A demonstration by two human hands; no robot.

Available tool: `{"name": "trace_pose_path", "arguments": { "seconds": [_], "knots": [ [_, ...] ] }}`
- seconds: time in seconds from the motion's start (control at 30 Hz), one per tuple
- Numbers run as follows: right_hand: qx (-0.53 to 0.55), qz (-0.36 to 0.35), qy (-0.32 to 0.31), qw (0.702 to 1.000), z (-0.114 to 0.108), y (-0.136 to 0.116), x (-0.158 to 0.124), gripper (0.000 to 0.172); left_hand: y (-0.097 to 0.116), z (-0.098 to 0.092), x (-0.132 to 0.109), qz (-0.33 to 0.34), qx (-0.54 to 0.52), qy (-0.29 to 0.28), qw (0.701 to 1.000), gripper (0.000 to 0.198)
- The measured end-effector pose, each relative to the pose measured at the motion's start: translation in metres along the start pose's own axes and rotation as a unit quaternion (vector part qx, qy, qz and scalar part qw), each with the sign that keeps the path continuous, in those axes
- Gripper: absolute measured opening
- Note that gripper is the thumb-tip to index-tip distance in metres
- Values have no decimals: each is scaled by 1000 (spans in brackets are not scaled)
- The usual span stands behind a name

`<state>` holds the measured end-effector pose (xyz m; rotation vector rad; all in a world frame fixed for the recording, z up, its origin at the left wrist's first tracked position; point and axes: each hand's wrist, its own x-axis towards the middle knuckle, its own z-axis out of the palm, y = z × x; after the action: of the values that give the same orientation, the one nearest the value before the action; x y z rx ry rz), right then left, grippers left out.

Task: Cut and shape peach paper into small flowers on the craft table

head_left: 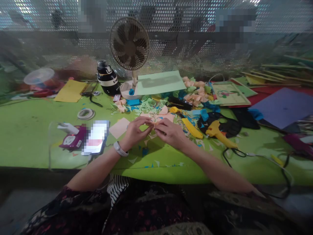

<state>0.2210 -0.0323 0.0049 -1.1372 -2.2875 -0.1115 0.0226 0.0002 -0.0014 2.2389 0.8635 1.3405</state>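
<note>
My left hand (136,131) and my right hand (170,132) meet over the green table (31,130), fingertips pinched together on a small peach paper piece (154,124). A white band sits on my left wrist. A peach paper square (119,127) lies just left of my left hand. More peach paper pieces (163,115) and paper scraps lie just beyond my fingers.
A phone (96,137) and a purple tape dispenser (72,138) lie at left, a tape roll (85,114) behind them. A yellow glue gun (218,133) with its cord lies at right. A small fan (129,45), a dark bottle (107,79) and coloured paper sheets stand behind.
</note>
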Motion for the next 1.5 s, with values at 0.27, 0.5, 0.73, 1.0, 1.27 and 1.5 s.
{"name": "trace_pose_path", "arguments": {
  "seconds": [0.27,0.5,0.73,1.0,1.27,1.5],
  "knots": [
    [-8,4,-17,1000,1,0,-1,19,-4,2,-3,19,52,-5,998,5],
    [-11,34,-4,999,1,5,2,21,-1,0,-2,23,63,-12,998,10],
    [13,58,33,998,-1,13,3,21,2,-4,1,-14,7,18,1000,16],
    [51,79,81,992,2,14,3,21,2,-6,5,-172,-111,12,979,26],
    [63,66,84,992,6,11,2,22,-4,1,2,-231,-217,-46,947,39],
    [188,162,93,964,-1,8,4,29,-11,2,-3,-142,-55,-11,988,30]
  ]
}}
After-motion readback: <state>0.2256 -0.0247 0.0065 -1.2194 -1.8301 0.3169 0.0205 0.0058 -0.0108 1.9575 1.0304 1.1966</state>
